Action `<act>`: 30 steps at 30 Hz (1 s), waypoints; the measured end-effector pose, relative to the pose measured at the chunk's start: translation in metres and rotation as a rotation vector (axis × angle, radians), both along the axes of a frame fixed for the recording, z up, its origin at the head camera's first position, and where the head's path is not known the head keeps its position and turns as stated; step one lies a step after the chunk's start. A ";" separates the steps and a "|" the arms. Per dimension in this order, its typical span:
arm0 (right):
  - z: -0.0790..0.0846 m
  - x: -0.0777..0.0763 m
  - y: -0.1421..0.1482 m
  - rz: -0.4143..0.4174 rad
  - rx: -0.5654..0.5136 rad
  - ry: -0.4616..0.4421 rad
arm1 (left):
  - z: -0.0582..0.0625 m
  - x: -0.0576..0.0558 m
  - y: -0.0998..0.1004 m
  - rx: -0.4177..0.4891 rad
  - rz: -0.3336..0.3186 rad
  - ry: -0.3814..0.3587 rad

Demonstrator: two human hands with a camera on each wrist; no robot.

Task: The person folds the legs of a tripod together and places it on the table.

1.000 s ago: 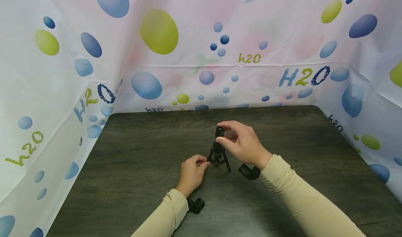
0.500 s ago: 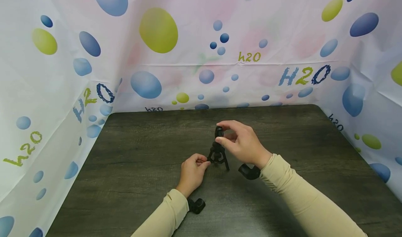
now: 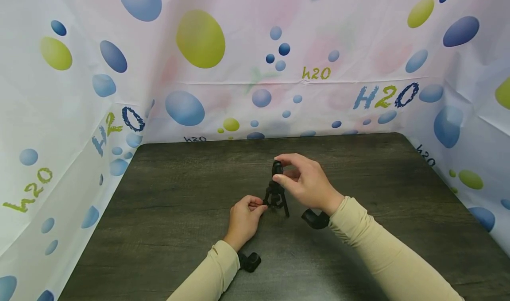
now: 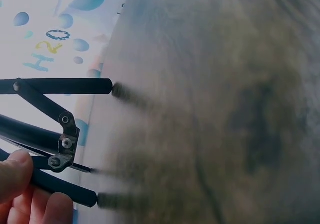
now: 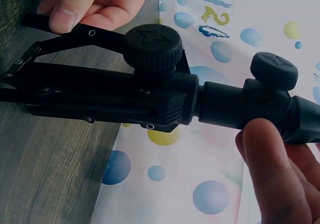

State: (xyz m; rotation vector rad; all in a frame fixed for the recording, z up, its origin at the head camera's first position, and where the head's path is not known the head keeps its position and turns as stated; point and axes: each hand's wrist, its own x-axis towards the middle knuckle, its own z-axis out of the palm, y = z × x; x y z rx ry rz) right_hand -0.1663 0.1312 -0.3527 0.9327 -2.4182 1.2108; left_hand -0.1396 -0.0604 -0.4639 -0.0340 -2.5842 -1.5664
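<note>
A small black tripod [image 3: 275,194] stands upright on the dark tabletop between my hands. Around its top, just under the ball head, the thumb and fingers of my right hand [image 3: 308,181] grip the post. My left hand [image 3: 244,221] pinches one leg low down, near its foot. In the left wrist view, hinged braces [image 4: 66,143] link the legs to the centre column, and the feet are right at the tabletop. Two ribbed knobs show in the right wrist view: a large knob [image 5: 152,46] at the collar and a smaller knob [image 5: 274,71] near the head.
The dark wood-grain table [image 3: 179,177] stretches out on all sides of the tripod. A white curtain [image 3: 247,35] with blue and green dots hangs behind it and along both sides. A black wrist camera [image 3: 250,262] sits below my left hand.
The tripod's right leg has swung slightly inward, its foot shifting left toward the column. Both hands keep their holds and have barely moved.
</note>
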 end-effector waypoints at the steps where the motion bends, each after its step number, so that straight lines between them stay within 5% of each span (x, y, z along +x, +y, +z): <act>1: 0.000 0.000 0.000 0.000 0.000 -0.002 | 0.000 0.000 0.000 0.003 0.000 0.000; 30: -0.003 0.001 0.000 0.019 -0.034 -0.017 | -0.003 -0.002 0.002 0.078 -0.020 -0.018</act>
